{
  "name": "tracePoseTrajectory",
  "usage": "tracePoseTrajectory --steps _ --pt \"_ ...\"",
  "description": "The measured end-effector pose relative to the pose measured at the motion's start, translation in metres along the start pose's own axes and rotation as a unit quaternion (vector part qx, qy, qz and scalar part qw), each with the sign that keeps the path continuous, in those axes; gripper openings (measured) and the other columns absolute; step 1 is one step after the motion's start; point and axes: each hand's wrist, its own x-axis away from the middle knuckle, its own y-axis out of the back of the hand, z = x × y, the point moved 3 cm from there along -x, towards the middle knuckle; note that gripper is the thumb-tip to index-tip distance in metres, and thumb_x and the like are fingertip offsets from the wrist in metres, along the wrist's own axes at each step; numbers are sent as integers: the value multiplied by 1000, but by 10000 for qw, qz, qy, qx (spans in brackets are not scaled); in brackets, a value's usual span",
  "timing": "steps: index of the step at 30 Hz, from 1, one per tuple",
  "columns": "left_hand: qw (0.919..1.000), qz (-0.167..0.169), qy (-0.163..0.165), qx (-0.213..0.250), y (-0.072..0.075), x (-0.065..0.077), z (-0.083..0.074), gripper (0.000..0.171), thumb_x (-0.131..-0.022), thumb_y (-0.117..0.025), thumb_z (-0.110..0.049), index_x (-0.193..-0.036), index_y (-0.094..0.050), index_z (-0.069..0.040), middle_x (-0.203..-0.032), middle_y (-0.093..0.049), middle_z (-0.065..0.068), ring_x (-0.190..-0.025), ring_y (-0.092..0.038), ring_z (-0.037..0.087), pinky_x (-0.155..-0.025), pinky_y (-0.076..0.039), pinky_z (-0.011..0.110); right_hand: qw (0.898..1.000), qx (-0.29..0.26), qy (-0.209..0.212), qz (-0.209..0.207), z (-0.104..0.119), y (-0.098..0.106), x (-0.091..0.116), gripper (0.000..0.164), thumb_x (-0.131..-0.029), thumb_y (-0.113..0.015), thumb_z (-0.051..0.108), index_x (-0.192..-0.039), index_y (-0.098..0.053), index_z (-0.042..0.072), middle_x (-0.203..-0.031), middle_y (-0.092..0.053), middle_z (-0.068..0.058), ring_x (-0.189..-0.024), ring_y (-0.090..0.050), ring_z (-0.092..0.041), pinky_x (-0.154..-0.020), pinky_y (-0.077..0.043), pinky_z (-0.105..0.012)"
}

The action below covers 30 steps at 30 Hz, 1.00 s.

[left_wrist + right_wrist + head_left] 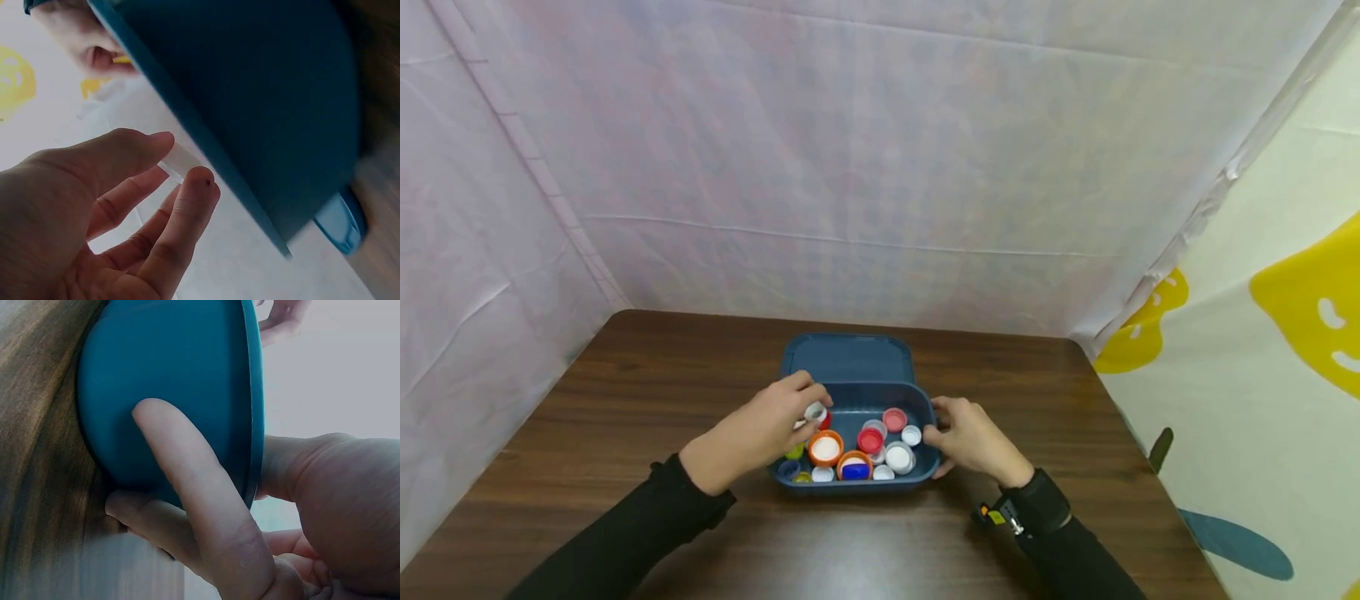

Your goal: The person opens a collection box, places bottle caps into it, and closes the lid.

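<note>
A blue plastic box (887, 487) stands on the table, holding several bottle caps in white, red, orange, yellow and blue. Over its left end, my left hand (766, 427) pinches a small white bottle cap (179, 160) between thumb and fingertips, just outside the box wall in the left wrist view. My right hand (976, 443) grips the box's right end. In the right wrist view, fingers (187, 462) lie along the outer wall and the thumb goes over the rim. An orange cap (826, 448) with a white inside lies close to my left hand.
Behind the box lies its blue lid (847, 357). The brown wood-grain table (685, 517) extends on both sides. White cloth (850, 167) hangs along the back and left, and a cloth with yellow shapes (1307, 292) hangs at the right.
</note>
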Motion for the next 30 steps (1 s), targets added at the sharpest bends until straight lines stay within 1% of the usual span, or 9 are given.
tracePoseTrajectory --steps 3,6,8,11,14,20,24,26,30 --pt "9999 108 -123 39 -8 -7 -7 27 -100 -91 -7 -125 -81 -7 -114 -72 10 -95 -70 16 -84 -69 27 10000 -6 31 6 0 0 0 58 -108 -74 7 -160 -57 -13 -129 -82 -33 -71 -86 -28 -60 -70 -45" --pt "9995 220 -209 32 -12 -13 -12 30 -101 -91 -7 -128 -80 -6 -116 -72 12 -94 -69 17 -82 -68 25 10000 8 19 -4 0 -1 0 59 -108 -74 7 -160 -57 -12 -130 -82 -33 -71 -86 -29 -60 -70 -45" --pt "9994 313 -158 45 -14 -15 -15 31 -101 -91 -9 -130 -80 -6 -121 -73 14 -95 -69 17 -83 -68 26 10000 3 12 -1 0 -1 0 59 -107 -74 7 -160 -57 -13 -130 -82 -33 -71 -86 -29 -60 -70 -45" --pt "9990 434 -80 32 -15 -16 -17 33 -102 -90 -9 -133 -79 -6 -124 -73 16 -95 -67 17 -82 -67 26 10000 5 20 1 -1 -1 0 58 -107 -74 6 -160 -57 -13 -129 -82 -33 -71 -86 -29 -60 -70 -45" --pt "9990 435 -59 21 -15 -16 -17 33 -102 -90 -8 -133 -79 -6 -125 -73 17 -95 -67 17 -82 -66 27 10000 29 35 -12 -1 0 -1 56 -108 -73 6 -158 -58 -12 -128 -83 -32 -69 -86 -28 -59 -70 -44" --pt "9994 347 45 25 -13 -11 -15 34 -102 -90 -9 -133 -79 -5 -127 -73 16 -99 -70 18 -88 -70 30 10000 45 -10 -6 -2 1 0 57 -108 -73 7 -159 -58 -12 -130 -82 -32 -70 -86 -27 -60 -70 -45" --pt "9997 181 129 -141 -9 -4 -12 35 -100 -93 -12 -133 -81 -7 -127 -73 13 -104 -72 20 -92 -71 34 10000 29 -18 -14 -2 0 -1 56 -108 -72 6 -159 -58 -12 -130 -82 -32 -71 -86 -28 -60 -71 -45" --pt "9994 37 194 -296 -7 0 -9 35 -100 -94 -16 -132 -82 -10 -129 -74 12 -109 -73 21 -97 -71 39 10000 12 -13 -47 -2 0 -1 56 -108 -72 6 -159 -58 -12 -130 -82 -33 -71 -86 -28 -60 -70 -45" --pt "9975 -294 413 -500 -4 11 2 40 -99 -95 -18 -135 -81 -10 -139 -73 16 -123 -74 33 -105 -68 54 10000 9 -43 -73 -2 -1 -3 57 -108 -73 7 -159 -58 -12 -130 -82 -32 -71 -86 -27 -61 -71 -46"
